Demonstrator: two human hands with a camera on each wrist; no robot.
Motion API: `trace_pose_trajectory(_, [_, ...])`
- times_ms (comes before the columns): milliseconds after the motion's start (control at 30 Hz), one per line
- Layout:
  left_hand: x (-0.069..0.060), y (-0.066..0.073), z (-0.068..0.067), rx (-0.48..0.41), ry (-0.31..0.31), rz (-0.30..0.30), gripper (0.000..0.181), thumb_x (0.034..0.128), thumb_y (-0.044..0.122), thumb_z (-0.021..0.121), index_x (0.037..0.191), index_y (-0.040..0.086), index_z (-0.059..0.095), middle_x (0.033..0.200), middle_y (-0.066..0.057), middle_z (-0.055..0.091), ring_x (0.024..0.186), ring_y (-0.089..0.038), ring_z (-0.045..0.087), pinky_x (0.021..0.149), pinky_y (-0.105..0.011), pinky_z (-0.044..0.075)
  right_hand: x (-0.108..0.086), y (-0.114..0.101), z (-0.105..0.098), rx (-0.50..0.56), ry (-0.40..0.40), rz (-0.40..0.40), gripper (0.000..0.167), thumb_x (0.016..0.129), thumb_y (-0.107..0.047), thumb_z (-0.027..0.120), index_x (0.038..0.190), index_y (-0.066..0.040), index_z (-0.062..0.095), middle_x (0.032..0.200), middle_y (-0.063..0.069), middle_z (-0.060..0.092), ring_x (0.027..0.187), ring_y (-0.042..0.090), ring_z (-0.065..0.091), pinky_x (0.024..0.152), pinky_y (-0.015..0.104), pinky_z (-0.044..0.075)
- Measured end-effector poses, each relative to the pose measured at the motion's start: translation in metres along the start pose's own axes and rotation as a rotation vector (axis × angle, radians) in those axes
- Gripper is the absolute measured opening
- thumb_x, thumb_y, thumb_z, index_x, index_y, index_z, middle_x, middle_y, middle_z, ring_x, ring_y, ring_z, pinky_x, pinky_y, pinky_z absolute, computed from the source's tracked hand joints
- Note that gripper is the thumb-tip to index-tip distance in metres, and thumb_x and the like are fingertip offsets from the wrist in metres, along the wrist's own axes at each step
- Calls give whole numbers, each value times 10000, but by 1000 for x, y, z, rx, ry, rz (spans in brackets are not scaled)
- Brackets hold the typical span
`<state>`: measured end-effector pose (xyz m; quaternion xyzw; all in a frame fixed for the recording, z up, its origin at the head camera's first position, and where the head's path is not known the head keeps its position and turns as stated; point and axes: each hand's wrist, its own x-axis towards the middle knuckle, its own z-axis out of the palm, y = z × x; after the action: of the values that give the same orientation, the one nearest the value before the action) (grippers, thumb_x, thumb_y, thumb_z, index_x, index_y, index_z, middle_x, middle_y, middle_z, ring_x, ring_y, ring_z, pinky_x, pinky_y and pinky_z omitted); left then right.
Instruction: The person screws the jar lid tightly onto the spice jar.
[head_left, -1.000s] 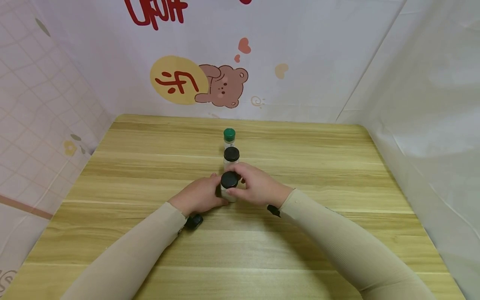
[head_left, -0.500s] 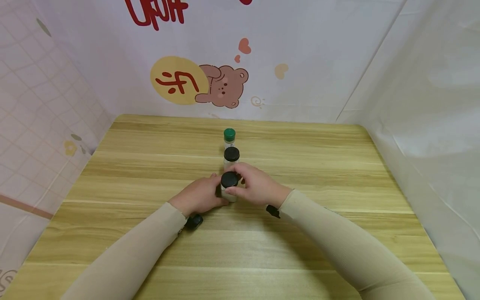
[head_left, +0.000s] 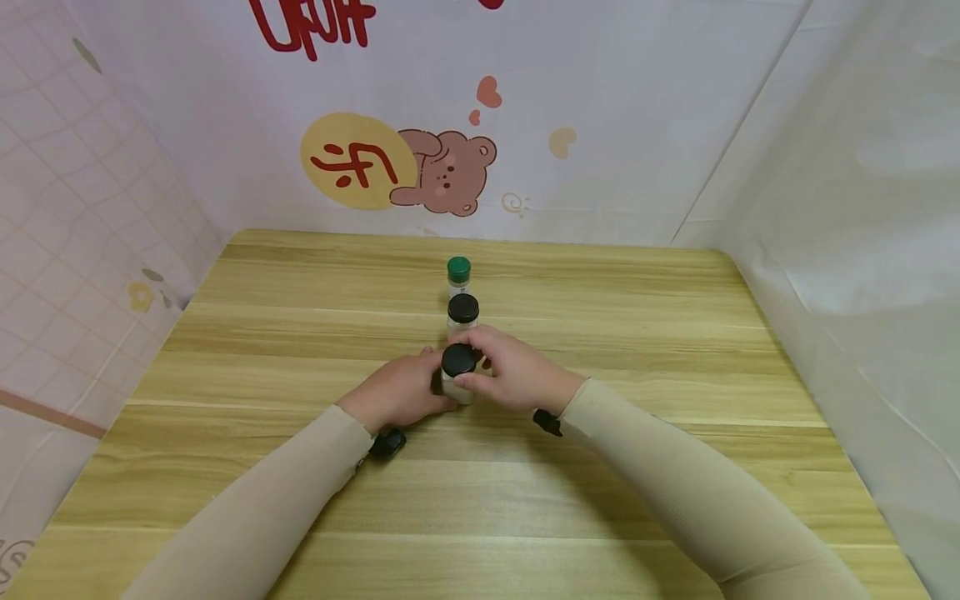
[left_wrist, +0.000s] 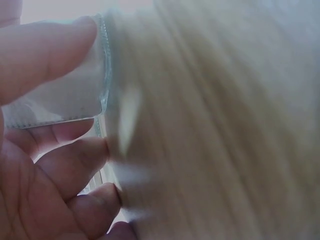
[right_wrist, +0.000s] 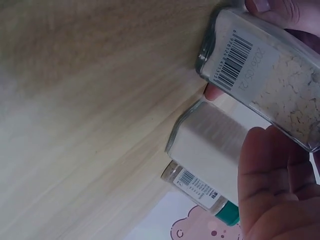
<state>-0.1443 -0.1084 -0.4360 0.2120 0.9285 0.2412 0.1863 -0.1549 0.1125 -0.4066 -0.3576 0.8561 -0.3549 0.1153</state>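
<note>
A squarish glass spice jar with a black lid (head_left: 459, 360) stands nearest me in the head view. My left hand (head_left: 401, 389) holds it low down from the left; the left wrist view has the thumb (left_wrist: 50, 52) lying across the clear glass near its base. From the right, my right hand (head_left: 517, 371) grips it near the lid. On the jar's side, the right wrist view brings up a barcode label (right_wrist: 235, 62) and pale, flaky contents. Directly behind is a second black-lidded jar (head_left: 463, 308), filled with something whitish. A smaller green-capped bottle (head_left: 459, 271) ends the row.
The row stands on a wood-grain table (head_left: 637, 317). White cloth walls enclose it; the back one (head_left: 600, 67) carries a printed bear and red lettering. Dark wrist devices (head_left: 388, 443) sit under both sleeves, close to the tabletop.
</note>
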Motion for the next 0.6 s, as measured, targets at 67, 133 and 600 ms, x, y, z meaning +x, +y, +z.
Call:
trace_pose_trajectory(67, [0, 0, 0, 3, 1, 2, 739, 934, 405, 803, 1582, 238, 489, 1545, -181, 556, 1534, -424, 394, 1210, -588, 405, 0, 0, 0, -11, 8, 0, 416, 1006, -214, 738, 1372, -86, 588, 1297, 73, 647, 1087, 177, 621, 916, 478, 592])
trace_pose_trajectory(133, [0, 0, 0, 3, 2, 6, 735, 934, 407, 803, 1578, 238, 494, 1541, -185, 560, 1530, -429, 399, 1208, -589, 407, 0, 1, 1, -22, 15, 3, 411, 1004, -222, 742, 1363, -89, 591, 1290, 66, 649, 1075, 169, 618, 904, 465, 590])
trace_pose_trajectory(600, [0, 0, 0, 1, 8, 9, 722, 927, 432, 805, 1562, 253, 513, 1531, -209, 563, 1508, -449, 425, 1199, -592, 417, 0, -5, 5, -94, 46, 8, 371, 1004, -246, 741, 1306, -74, 610, 1312, 84, 648, 1266, 237, 612, 1113, 415, 501])
